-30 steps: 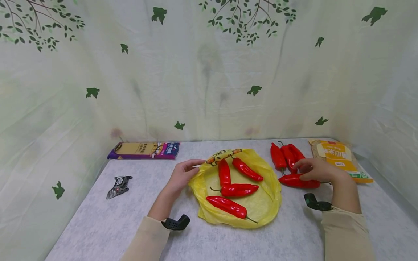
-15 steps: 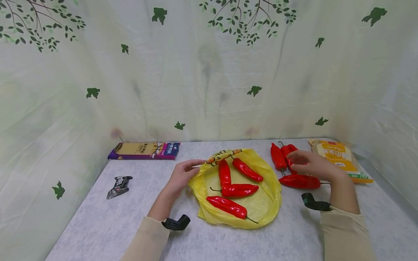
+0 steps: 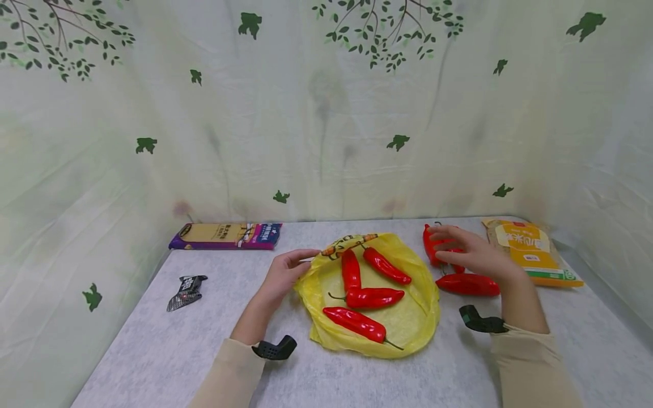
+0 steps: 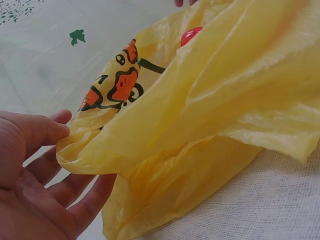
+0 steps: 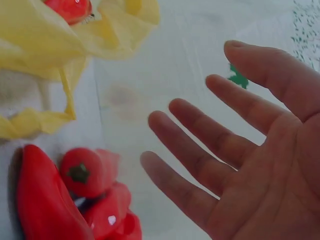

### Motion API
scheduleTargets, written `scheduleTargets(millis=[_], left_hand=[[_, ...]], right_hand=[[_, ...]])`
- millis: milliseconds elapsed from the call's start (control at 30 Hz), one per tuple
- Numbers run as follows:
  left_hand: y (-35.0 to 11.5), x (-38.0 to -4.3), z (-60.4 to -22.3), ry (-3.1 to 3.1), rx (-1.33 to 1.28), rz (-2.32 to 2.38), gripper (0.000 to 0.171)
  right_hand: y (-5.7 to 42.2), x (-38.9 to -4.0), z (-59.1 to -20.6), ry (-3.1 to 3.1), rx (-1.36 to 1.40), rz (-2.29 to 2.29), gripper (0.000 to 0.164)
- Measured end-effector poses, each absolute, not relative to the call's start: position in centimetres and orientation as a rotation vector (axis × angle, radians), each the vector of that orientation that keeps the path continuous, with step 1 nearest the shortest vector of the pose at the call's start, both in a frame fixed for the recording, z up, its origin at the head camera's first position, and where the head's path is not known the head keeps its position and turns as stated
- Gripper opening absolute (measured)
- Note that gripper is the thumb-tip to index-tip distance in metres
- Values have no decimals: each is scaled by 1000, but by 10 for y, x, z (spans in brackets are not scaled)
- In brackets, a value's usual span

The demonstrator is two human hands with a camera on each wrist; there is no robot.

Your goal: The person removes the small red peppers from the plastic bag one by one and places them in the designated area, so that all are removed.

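Note:
My left hand (image 3: 283,274) pinches the left rim of an open yellow plastic bag (image 3: 418,323), thumb above the film and fingers beneath, as the left wrist view shows. Inside the bag lie several glossy red chili peppers (image 3: 374,298). My right hand (image 3: 471,253), fingers spread and holding nothing, hovers over more red peppers to the right of the bag. One of these peppers (image 3: 466,284) lies sideways below the hand; the others (image 3: 430,243) sit behind it, partly hidden by the fingers. In the right wrist view the palm faces the camera, apart from the red peppers (image 5: 47,200).
A yellow grain packet (image 3: 530,246) lies at the back right. At the back left is a purple and tan noodle packet (image 3: 227,236), with a small black wrapper (image 3: 186,292) in front of it. A leaf-patterned curtain (image 3: 326,124) stands behind the table.
My right hand has lifted off the sideways pepper and moved left and up over the rear peppers, its fingers straightening. My left hand and the bag have stayed put.

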State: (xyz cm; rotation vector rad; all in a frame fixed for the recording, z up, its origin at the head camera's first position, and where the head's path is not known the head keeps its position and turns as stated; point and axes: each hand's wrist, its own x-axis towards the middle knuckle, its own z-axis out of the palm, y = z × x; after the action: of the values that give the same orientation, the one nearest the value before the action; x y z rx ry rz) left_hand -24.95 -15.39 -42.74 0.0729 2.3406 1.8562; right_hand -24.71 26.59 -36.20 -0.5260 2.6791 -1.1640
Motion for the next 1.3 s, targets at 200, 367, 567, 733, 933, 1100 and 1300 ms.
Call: scheduleTargets(millis=[200, 367, 567, 733, 933, 1100, 1300], left_hand=[[-153, -250, -426, 2341, 96, 1862, 31], [-153, -248, -423, 2346, 92, 1863, 31], [-153, -246, -418, 2396, 128, 1849, 32], [-149, -243, -412, 2500, 189, 1804, 37], [-142, -238, -404, 2632, 282, 1778, 42], [-131, -231, -395, 2776, 419, 1734, 44], [-120, -222, -389, 2818, 534, 1698, 44]], right_hand=[[255, -254, -371, 2660, -542, -1219, 62], [246, -258, -382, 2611, -567, -1287, 65], [234, -261, -392, 2580, -593, -1348, 68], [227, -263, -397, 2537, -598, -1373, 64], [224, -265, -400, 2527, -598, -1361, 59], [222, -266, -402, 2542, -598, -1300, 53], [218, -267, -405, 2547, -591, -1261, 51]])
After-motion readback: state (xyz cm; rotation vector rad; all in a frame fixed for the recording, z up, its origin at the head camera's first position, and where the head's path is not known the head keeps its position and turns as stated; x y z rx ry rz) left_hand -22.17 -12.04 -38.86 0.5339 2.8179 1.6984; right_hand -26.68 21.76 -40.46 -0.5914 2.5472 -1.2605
